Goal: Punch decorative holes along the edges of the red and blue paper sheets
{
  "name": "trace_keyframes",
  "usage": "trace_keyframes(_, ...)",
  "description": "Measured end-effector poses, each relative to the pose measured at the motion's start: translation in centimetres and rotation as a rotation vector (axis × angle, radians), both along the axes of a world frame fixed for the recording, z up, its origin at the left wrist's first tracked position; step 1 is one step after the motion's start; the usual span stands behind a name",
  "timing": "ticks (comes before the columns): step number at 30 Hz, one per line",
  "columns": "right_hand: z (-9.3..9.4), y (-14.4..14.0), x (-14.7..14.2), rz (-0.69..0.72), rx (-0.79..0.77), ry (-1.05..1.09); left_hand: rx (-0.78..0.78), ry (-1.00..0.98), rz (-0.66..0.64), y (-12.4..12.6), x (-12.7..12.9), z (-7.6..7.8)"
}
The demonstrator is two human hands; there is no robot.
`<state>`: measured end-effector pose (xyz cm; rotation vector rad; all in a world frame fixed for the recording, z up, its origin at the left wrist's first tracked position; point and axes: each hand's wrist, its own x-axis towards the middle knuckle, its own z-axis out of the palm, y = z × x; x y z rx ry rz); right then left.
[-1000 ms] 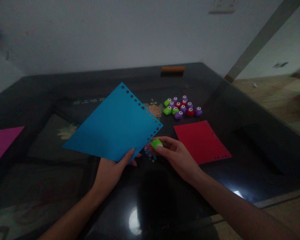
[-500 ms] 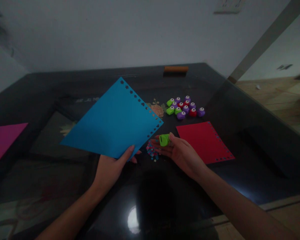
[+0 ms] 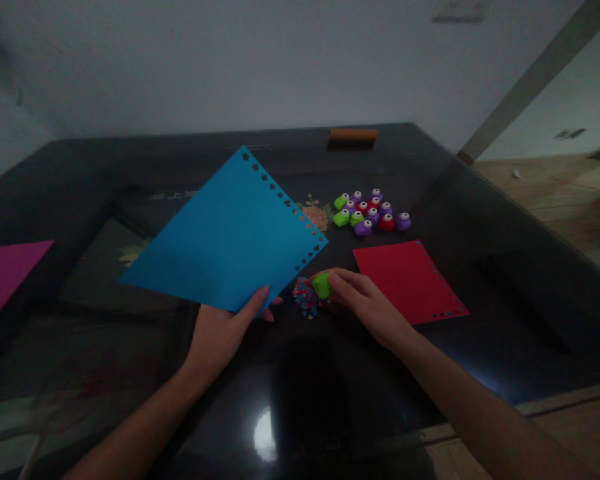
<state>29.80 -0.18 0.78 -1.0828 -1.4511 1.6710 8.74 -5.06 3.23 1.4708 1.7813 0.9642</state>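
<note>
At centre frame the right hand (image 3: pixel 365 303) has turned back over, fingers clamped on the green punch (image 3: pixel 323 285) above the confetti pile (image 3: pixel 305 299). Left hand (image 3: pixel 223 330) pinches the blue sheet (image 3: pixel 227 239) by its lower corner, lifted slightly off the table (image 3: pixel 480 200), so punching looks paused.

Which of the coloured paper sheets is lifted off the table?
The blue sheet, pinched at its near corner by the left hand. The red sheet and pink sheet lie flat.

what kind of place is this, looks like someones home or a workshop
Probably a room in a home, used for paper craft. A dark glass-topped table stands by a plain white wall, with wooden flooring to the right. On the table are coloured paper sheets and a cluster of small craft punches.
</note>
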Motion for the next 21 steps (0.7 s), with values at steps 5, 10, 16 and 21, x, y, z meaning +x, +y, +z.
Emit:
trace_keyframes(5, 0.9, -0.1, 0.0, 0.056, 0.088, -0.083, 0.012, -0.015, -0.006, 0.0, 0.0, 0.0)
trace_keyframes(10, 1.6, -0.5, 0.2, 0.174, 0.251, -0.142, 0.021, -0.025, -0.003, 0.1, 0.0, 0.0)
trace_keyframes(16, 1.8, -0.5, 0.3, 0.209, 0.408, -0.273, 0.003, -0.034, 0.002, 0.1, 0.1, 0.1)
trace_keyframes(21, 2.0, -0.3, 0.6, 0.236, 0.502, -0.314, 0.009, -0.047, 0.005, 0.1, 0.1, 0.0)
